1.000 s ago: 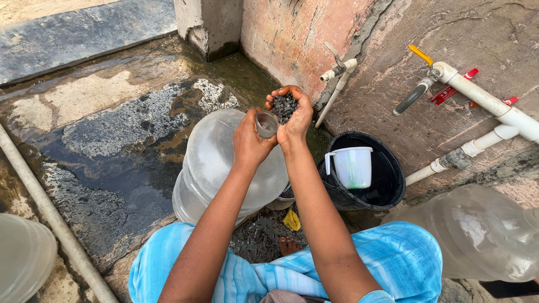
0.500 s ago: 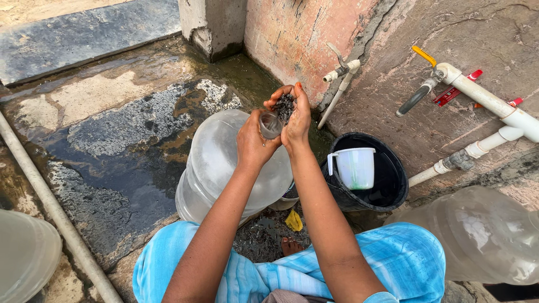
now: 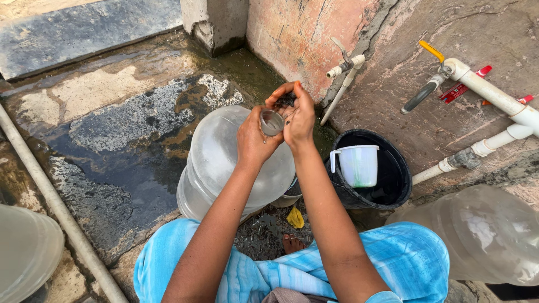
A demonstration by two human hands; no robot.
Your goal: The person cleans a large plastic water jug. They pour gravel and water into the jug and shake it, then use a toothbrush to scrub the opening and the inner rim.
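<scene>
The clear jug (image 3: 224,163) lies tilted at centre on the wet floor (image 3: 112,129), bucket (image 3: 387,185) at 3 o'clock. Left hand (image 3: 252,137) clamps its neck (image 3: 272,122); right hand (image 3: 297,115), fingers cupped together, holds dark grit (image 3: 287,101) over it. Best tip slowly, neck steady.

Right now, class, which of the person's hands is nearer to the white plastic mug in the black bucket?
Right. The right hand hovers just up-left of the white plastic mug; the left hand grips the clear water jug's neck, farther left.
</scene>
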